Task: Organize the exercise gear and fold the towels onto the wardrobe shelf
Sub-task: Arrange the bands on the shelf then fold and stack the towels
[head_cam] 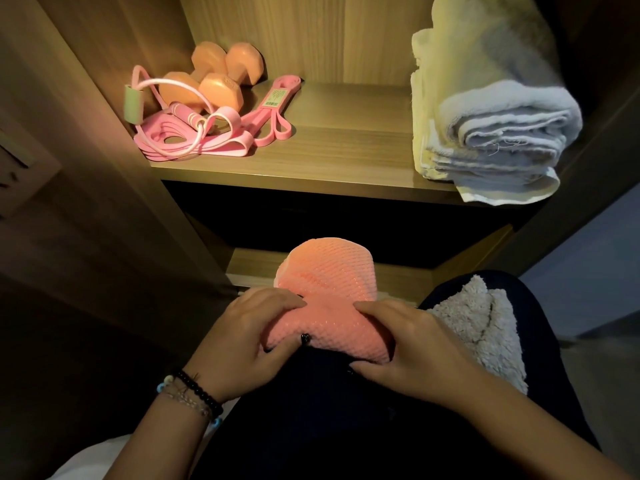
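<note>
1. Both our hands, left hand (pixel 239 336) and right hand (pixel 412 344), pinch the pink towel (pixel 325 296) on our lap.
2. Beyond our grip, the wardrobe shelf (pixel 332 147) holds dumbbells (pixel 214 81), resistance bands (pixel 221 133) and folded towels (pixel 491 109).

Warm light is falling across the wood-grain back panel (pixel 311 36) and left side wall (pixel 114 161) of an open wardrobe. Beneath its shelf (pixel 311 168), a dark recess (pixel 346 216) is lying in shadow. Grey floor (pixel 588 358) is showing at right.
</note>
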Demonstrator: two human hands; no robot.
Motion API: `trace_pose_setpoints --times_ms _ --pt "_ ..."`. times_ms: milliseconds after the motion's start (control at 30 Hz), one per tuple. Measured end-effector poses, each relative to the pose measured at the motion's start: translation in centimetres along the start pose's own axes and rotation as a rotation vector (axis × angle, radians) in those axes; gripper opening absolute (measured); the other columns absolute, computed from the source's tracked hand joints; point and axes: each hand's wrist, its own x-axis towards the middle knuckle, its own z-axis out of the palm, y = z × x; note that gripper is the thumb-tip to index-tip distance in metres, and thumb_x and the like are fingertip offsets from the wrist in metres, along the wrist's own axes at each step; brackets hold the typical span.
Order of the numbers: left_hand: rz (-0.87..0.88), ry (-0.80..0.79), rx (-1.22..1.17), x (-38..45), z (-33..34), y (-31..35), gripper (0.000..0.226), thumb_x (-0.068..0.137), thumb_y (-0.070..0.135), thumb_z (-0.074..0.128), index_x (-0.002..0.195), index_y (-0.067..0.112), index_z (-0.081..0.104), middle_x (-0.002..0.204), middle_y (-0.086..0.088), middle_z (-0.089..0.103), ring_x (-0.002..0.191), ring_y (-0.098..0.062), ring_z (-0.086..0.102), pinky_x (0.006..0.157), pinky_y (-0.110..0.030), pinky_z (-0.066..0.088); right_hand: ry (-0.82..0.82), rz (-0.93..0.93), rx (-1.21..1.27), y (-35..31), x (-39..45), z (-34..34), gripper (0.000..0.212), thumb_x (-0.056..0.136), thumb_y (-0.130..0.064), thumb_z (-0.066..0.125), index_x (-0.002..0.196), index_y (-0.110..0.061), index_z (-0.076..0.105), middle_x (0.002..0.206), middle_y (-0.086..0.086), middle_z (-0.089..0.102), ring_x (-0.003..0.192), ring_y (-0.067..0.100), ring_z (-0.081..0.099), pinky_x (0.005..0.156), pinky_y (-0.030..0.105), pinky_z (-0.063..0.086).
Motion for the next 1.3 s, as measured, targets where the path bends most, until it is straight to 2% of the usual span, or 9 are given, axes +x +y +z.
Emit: trace_pose_setpoints --times_ms 100,233,400,567,767,900,1000,1100,1300 --pt "0.048 0.057 0.138 0.2 0.2 0.5 0.036 0.091 0.045 0.048 0.116 0.022 0.062 0.106 0.011 0.062 0.099 -0.007 0.056 0.083 -0.036 0.052 -0.068 0.012 0.007 0.0 1.1 -0.6 0.059 0.073 -0.045 0.058 0.130 -0.030 0.051 0.120 -0.009 0.061 0.102 0.012 0.061 0.079 0.037 0.055" --pt "0.049 0.057 0.113 0.5 -0.9 1.0 0.040 0.091 0.049 0.045 0.114 0.023 0.064 0.101 0.010 0.067 0.090 -0.006 0.062 0.075 -0.034 0.057 -0.141 0.084 0.211 -0.2 2.7 -2.8 0.043 0.061 -0.045 0.053 0.094 -0.023 0.070 0.080 -0.007 0.067 0.069 0.008 0.060 0.061 0.040 0.052" --pt "-0.248 -0.081 -0.292 1.3 -2.7 1.4 0.040 0.073 0.067 0.053 0.103 0.042 0.059 0.098 0.014 0.066 0.082 -0.011 0.064 0.066 -0.038 0.057 -0.236 0.154 0.338 -0.2 3.2 -4.7 0.040 0.058 -0.041 0.063 0.093 -0.027 0.077 0.080 -0.013 0.071 0.074 0.004 0.062 0.065 0.027 0.052" --pt "-0.455 -0.200 -0.367 3.7 -2.9 1.1 0.052 0.072 0.068 0.062 0.098 0.022 0.060 0.098 0.000 0.065 0.085 -0.022 0.065 0.074 -0.043 0.056 -0.077 0.346 0.572 1.4 3.6 -3.1 0.012 0.069 -0.031 0.072 0.079 -0.023 0.075 0.078 -0.010 0.071 0.072 0.004 0.064 0.066 0.027 0.053" --pt "-0.652 -0.059 -0.131 6.2 -1.2 1.2 0.029 0.089 0.049 0.056 0.094 0.020 0.056 0.092 0.004 0.061 0.078 -0.013 0.061 0.065 -0.032 0.054 0.148 0.652 0.722 2.1 3.7 1.0 0.051 0.081 -0.047 0.065 0.076 0.003 0.056 0.067 0.001 0.049 0.064 0.013 0.047 0.060 0.031 0.033" --pt "-0.174 0.296 0.366 5.4 0.1 2.2 0.017 0.093 0.038 0.053 0.092 0.021 0.057 0.090 0.007 0.057 0.079 -0.013 0.056 0.069 -0.031 0.048 0.170 0.729 0.714 2.6 4.8 1.6 0.050 0.084 -0.044 0.064 0.087 0.006 0.060 0.075 0.003 0.055 0.070 0.016 0.051 0.063 0.031 0.033" --pt "0.110 0.228 0.354 4.3 0.6 2.4 0.029 0.089 0.045 0.056 0.101 0.020 0.066 0.101 0.007 0.064 0.094 -0.012 0.058 0.086 -0.030 0.042 0.143 0.753 0.713 3.1 5.5 1.5 0.050 0.082 -0.046 0.064 0.076 0.003 0.061 0.070 0.003 0.053 0.067 0.015 0.050 0.061 0.030 0.033" --pt "0.077 0.025 0.409 3.7 0.7 1.8 0.061 0.078 0.061 0.055 0.127 0.026 0.057 0.121 0.009 0.059 0.113 -0.011 0.053 0.102 -0.036 0.039 0.170 0.755 0.646 3.3 5.4 1.4 0.046 0.081 -0.047 0.065 0.079 -0.001 0.067 0.072 0.003 0.066 0.069 0.014 0.058 0.062 0.028 0.039" --pt "-0.041 -0.175 0.492 5.9 -0.4 2.9 0.058 0.089 0.050 0.054 0.143 0.031 0.042 0.132 0.012 0.054 0.124 -0.013 0.048 0.108 -0.033 0.031 0.412 0.665 0.564 2.5 4.4 0.0 0.022 0.076 -0.039 0.075 0.078 -0.020 0.066 0.073 -0.008 0.068 0.072 0.006 0.063 0.065 0.028 0.050"
